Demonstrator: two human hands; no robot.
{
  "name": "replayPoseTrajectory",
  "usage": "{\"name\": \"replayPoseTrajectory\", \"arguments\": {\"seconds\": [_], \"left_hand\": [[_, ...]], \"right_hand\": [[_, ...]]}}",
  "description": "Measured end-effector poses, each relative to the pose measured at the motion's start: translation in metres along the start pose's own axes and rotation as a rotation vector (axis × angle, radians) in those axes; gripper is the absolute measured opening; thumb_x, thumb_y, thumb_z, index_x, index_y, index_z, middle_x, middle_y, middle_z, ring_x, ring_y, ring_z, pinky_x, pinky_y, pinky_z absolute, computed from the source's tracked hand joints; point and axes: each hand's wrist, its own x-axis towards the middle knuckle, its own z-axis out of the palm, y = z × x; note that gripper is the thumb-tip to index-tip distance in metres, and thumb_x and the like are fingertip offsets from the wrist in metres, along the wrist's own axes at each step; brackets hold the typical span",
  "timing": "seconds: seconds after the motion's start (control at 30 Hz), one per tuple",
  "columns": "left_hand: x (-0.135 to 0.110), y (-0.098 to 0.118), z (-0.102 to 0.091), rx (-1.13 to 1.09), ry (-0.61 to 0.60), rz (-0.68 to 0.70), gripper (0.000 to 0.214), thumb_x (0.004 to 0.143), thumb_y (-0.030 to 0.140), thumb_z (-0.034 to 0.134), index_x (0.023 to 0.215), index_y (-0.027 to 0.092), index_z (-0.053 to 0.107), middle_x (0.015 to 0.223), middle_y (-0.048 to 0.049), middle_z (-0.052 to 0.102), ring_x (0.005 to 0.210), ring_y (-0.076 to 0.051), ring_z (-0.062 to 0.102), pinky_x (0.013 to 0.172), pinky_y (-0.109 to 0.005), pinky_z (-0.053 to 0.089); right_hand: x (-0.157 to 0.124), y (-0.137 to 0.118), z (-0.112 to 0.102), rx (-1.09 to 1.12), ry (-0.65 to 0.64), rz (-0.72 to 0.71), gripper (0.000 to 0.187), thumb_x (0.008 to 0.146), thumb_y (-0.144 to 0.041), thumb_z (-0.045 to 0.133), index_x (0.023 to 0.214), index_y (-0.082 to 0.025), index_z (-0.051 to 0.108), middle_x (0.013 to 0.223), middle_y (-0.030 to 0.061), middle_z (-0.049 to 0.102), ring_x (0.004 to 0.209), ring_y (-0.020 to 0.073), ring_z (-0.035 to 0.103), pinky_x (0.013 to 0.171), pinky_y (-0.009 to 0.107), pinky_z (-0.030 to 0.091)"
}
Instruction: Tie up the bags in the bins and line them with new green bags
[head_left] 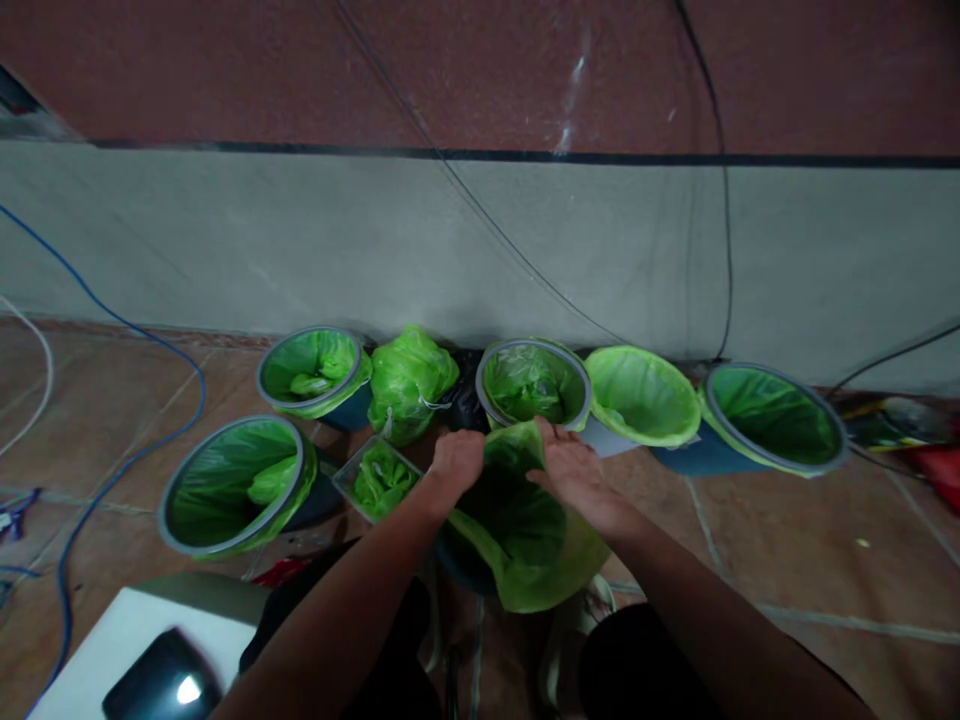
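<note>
A green bin liner (555, 575) hangs in and over a dark blue bin (459, 560) on the floor between my feet, its loose edge draped down the near side. At the liner's far left edge, my left hand (459, 458) is closed on the plastic. My right hand (568, 462) grips the far right edge, fingers over the rim and thumb toward the inside. The bottom of this bin is dark. Just left of my left hand sits a small square bin (346, 480) with a crumpled green bag (382, 480) inside.
Lined bins with grey rims stand at the left (166, 500), back left (262, 385), back centre (484, 385) and right (844, 450). A knotted green bag (412, 380) leans by the wall. A blue cable (150, 450) crosses the floor. A white box (97, 640) carries a dark object (157, 680).
</note>
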Motion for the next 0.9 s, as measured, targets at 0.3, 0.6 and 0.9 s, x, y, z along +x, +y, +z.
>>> {"name": "replayPoseTrajectory", "arguments": {"seconds": [0.3, 0.6, 0.9], "left_hand": [[0.001, 0.018, 0.014, -0.018, 0.116, 0.262, 0.031, 0.094, 0.012, 0.043, 0.106, 0.013, 0.071, 0.096, -0.0147, 0.076, 0.1, -0.025, 0.073, 0.091, -0.038, 0.054], [-0.001, 0.011, 0.006, -0.015, 0.081, 0.183, 0.034, 0.095, 0.012, 0.04, 0.108, 0.014, 0.071, 0.099, -0.0146, 0.076, 0.1, -0.026, 0.073, 0.089, -0.038, 0.055], [0.002, -0.008, 0.0, 0.008, 0.0, -0.02, 0.037, 0.095, 0.011, 0.038, 0.109, 0.012, 0.072, 0.104, -0.0182, 0.074, 0.107, -0.029, 0.071, 0.088, -0.038, 0.056]], "right_hand": [[0.002, -0.014, 0.004, 0.024, 0.09, -0.324, 0.039, 0.089, -0.012, 0.052, 0.125, -0.016, 0.066, 0.142, 0.0135, 0.058, 0.137, 0.029, 0.041, 0.115, 0.045, 0.032], [0.009, -0.008, -0.001, -0.015, 0.072, -0.285, 0.029, 0.097, -0.018, 0.043, 0.093, -0.015, 0.072, 0.111, 0.0108, 0.07, 0.112, 0.0242, 0.057, 0.105, 0.039, 0.036], [0.013, 0.007, -0.011, -0.069, -0.008, -0.037, 0.029, 0.094, -0.019, 0.045, 0.094, -0.013, 0.073, 0.108, 0.0157, 0.072, 0.106, 0.029, 0.065, 0.092, 0.04, 0.044]]}}
